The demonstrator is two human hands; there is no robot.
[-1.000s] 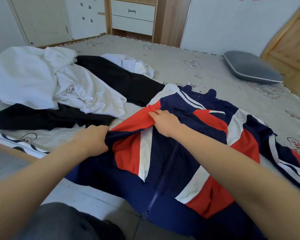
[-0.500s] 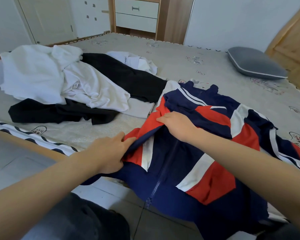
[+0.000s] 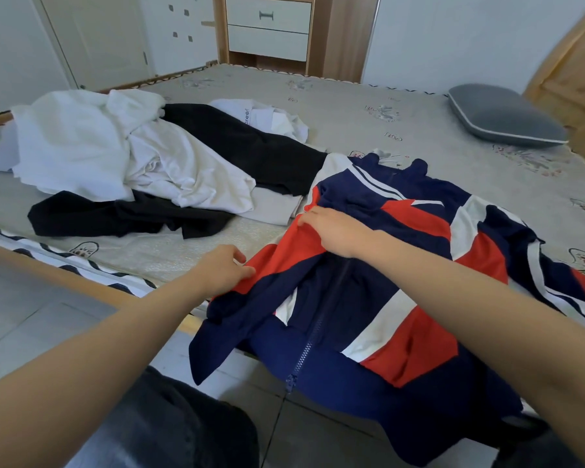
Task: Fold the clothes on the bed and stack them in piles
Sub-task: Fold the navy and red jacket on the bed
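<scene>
The bed [image 3: 368,106] carries a patterned grey cover. On its near right side lies the navy, red and white zip jacket [image 3: 379,298], front up, its hem hanging over the bed's edge. To the left sits an unfolded heap: white garments [image 3: 92,146] over black garments [image 3: 250,146]. A grey pillow [image 3: 504,116] rests at the far right. The left hand [image 3: 225,268] pinches the jacket's red sleeve fabric; the right hand [image 3: 335,231] grips a red fold near the shoulder, fingers curled.
</scene>
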